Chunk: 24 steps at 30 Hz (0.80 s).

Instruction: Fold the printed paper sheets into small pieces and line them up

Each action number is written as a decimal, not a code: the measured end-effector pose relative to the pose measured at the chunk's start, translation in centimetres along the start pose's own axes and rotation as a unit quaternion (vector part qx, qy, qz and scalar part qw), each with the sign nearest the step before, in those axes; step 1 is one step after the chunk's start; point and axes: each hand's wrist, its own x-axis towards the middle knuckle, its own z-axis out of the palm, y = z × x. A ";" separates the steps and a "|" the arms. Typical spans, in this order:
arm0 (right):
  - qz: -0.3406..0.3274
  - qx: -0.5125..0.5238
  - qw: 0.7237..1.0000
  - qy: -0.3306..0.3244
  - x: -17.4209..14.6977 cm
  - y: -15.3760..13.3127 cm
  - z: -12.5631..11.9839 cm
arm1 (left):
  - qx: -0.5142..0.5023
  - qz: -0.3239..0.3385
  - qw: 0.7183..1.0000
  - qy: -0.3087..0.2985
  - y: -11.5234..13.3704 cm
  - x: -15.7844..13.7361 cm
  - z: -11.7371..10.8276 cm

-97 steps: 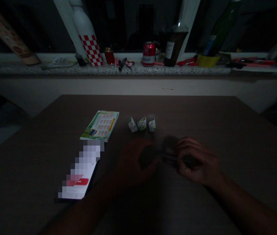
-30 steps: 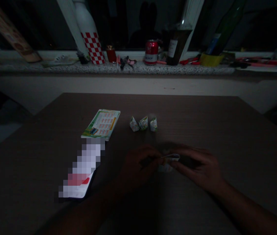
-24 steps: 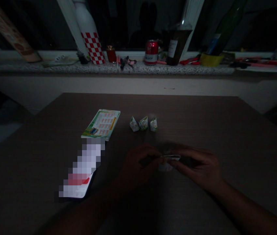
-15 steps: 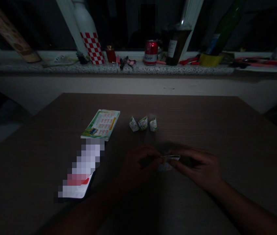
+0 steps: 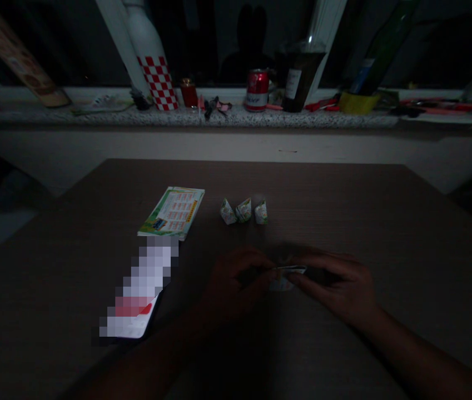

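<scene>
Here, folded paper (image 5: 282, 284), pinched between fingertips (image 5: 301, 281)

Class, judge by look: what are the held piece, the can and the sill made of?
Piece: probably printed paper, seemingly matt; thin folded edges show.
Can: likely metal, glossy; its red part catches light.
Sill: perhaps granite, finish unclear; grey speckles suggest stone.

Left grip (image 5: 238, 283) and right grip (image 5: 346, 280) pinch close together, forearms (image 5: 419, 344) slanting inward.
</scene>
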 end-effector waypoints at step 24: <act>-0.004 0.073 0.997 -0.021 0.3 0.1 0.0 | 0.039 0.083 0.996 0.009 0.1 0.0 -0.4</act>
